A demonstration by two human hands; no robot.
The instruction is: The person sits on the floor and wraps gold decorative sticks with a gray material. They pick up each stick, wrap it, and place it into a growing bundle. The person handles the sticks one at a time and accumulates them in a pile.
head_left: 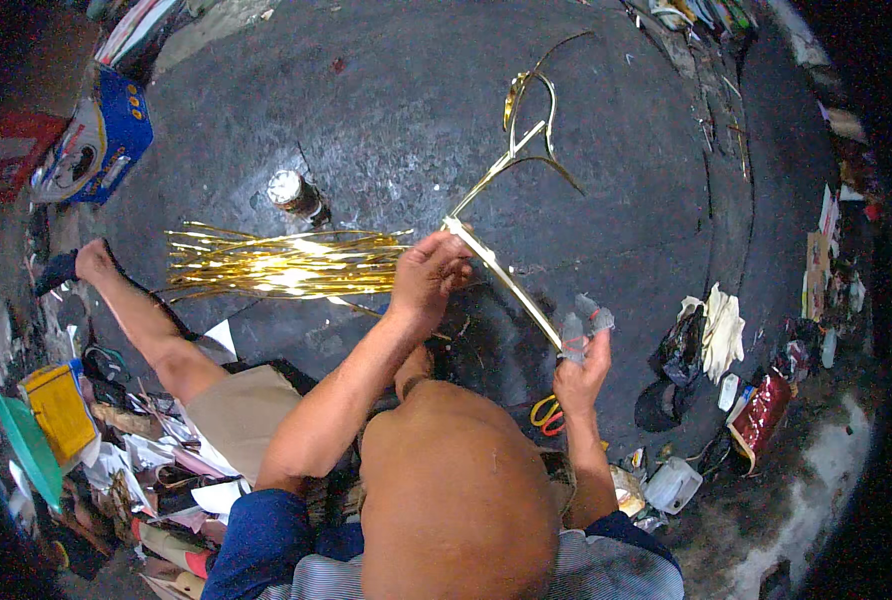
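Note:
A thin gold-wrapped stick (519,290) slants across the space in front of me. From its upper end, curved gold strips (549,105) reach far and to the right, some looping over. My left hand (429,280) is closed at its upper part, fingers pinched beside the joint. Around its lower end my right hand (583,378) grips, with wrinkled translucent plastic coverings (573,332) on its fingertips. A bundle of shiny gold strips (286,265) lies on the floor just left of my left hand.
Beyond the bundle stands a small can (296,195). Yellow and red loops (546,415) lie near my right wrist. Off to the right are pale gloves (723,335) and a dark red packet (761,420). A blue box (121,130) stands far left, above paper scraps (136,470).

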